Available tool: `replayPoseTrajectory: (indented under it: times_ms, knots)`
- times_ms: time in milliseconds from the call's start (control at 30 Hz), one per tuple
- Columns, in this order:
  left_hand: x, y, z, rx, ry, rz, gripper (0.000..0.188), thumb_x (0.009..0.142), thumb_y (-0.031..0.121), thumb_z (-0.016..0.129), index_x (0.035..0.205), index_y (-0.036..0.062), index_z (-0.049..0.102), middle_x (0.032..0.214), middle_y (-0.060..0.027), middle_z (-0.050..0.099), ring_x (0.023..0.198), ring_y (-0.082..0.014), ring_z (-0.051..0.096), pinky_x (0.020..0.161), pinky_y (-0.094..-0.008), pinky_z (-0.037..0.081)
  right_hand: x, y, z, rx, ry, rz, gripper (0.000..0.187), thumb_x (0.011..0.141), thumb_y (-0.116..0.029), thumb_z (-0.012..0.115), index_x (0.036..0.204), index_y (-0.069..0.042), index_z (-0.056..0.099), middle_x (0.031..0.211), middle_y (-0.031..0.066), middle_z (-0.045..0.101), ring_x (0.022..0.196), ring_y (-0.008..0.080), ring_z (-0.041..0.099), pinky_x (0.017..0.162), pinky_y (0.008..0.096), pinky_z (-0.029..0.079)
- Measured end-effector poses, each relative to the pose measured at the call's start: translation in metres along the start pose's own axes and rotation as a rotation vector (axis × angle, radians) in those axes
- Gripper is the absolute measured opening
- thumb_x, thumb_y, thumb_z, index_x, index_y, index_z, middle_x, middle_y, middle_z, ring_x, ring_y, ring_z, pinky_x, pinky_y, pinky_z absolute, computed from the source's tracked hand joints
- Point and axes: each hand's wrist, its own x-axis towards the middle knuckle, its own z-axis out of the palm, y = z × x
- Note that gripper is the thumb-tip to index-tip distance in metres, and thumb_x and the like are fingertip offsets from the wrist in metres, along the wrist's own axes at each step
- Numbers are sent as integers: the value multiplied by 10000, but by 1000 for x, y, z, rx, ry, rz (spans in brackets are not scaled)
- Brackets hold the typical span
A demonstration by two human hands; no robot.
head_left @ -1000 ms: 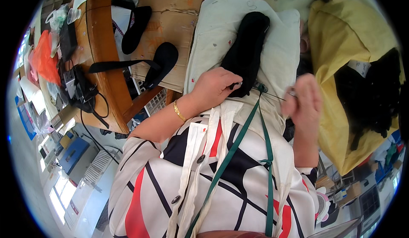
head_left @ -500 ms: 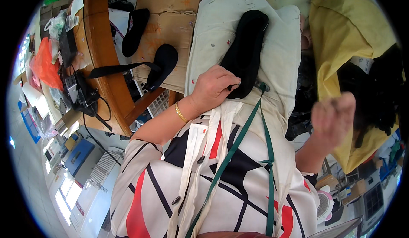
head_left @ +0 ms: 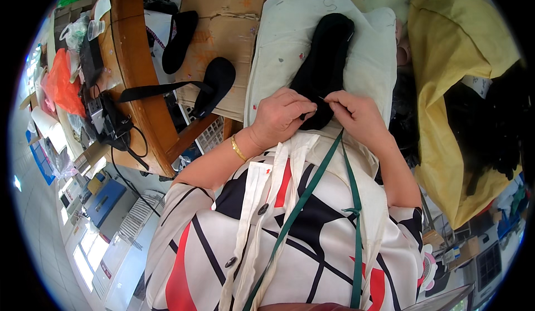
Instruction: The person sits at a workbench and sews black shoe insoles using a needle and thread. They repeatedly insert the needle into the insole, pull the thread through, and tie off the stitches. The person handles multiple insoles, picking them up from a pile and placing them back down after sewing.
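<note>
A black cloth shoe (head_left: 325,49) lies lengthwise on a white cushion (head_left: 277,49) over my lap, its near end towards me. At its near left edge my left hand (head_left: 283,115), with a gold bracelet at the wrist, is closed in a pinch on the shoe's black edge. Facing it, my right hand (head_left: 356,114) is over the near right side of the shoe, thumb and forefinger pressed together. A thin, bright sliver like a needle (head_left: 321,98) sticks out from those fingertips towards the left hand. Any thread is too fine to see.
Left of the cushion, a black sole-shaped piece (head_left: 218,81) and a black strap (head_left: 159,91) lie by a cardboard box (head_left: 223,38) and a wooden chair (head_left: 146,60). At right hangs a yellow bag (head_left: 446,43) with black material (head_left: 485,127). A green cord (head_left: 301,205) crosses my apron.
My right hand has come in from the far right, beside the yellow bag, to the shoe next to my left hand. The left hand has kept its pinch on the shoe.
</note>
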Motion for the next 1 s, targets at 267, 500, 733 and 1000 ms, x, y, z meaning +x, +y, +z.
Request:
replayPoseTrajectory:
  times_ms: [267, 500, 733, 1000]
  knots:
    - [0, -1, 0, 0, -6, -3, 279, 657, -47, 748, 904, 77, 710, 875, -73, 704, 758, -264, 649, 667, -335, 531, 0, 0, 0, -22, -8, -30, 176, 899, -68, 595, 1053, -32, 673, 850, 127, 687, 722, 252, 653, 680, 317, 513]
    - [0, -1, -1, 6, -9, -2, 271, 662, -34, 759, 905, 75, 709, 873, -73, 704, 758, -264, 651, 670, -334, 534, 0, -2, -1, -48, -33, -7, 194, 894, -48, 593, 1068, -21, 674, 854, 127, 692, 716, 222, 655, 689, 298, 513]
    - [0, 0, -1, 5, -5, -9, 250, 673, -27, 766, 897, 65, 700, 872, -77, 709, 771, -267, 664, 679, -336, 537, 6, 2, 5, -10, -23, -5, 165, 907, -111, 594, 1047, -65, 668, 877, 151, 695, 772, 326, 661, 706, 363, 523]
    - [-8, -3, 0, -115, 15, -130, 228, 733, -10, 788, 936, 55, 708, 885, -86, 712, 799, -268, 671, 713, -333, 533, 12, 12, 15, 174, -48, 48, 118, 948, -97, 578, 1050, -63, 627, 912, 123, 691, 807, 274, 661, 728, 324, 506]
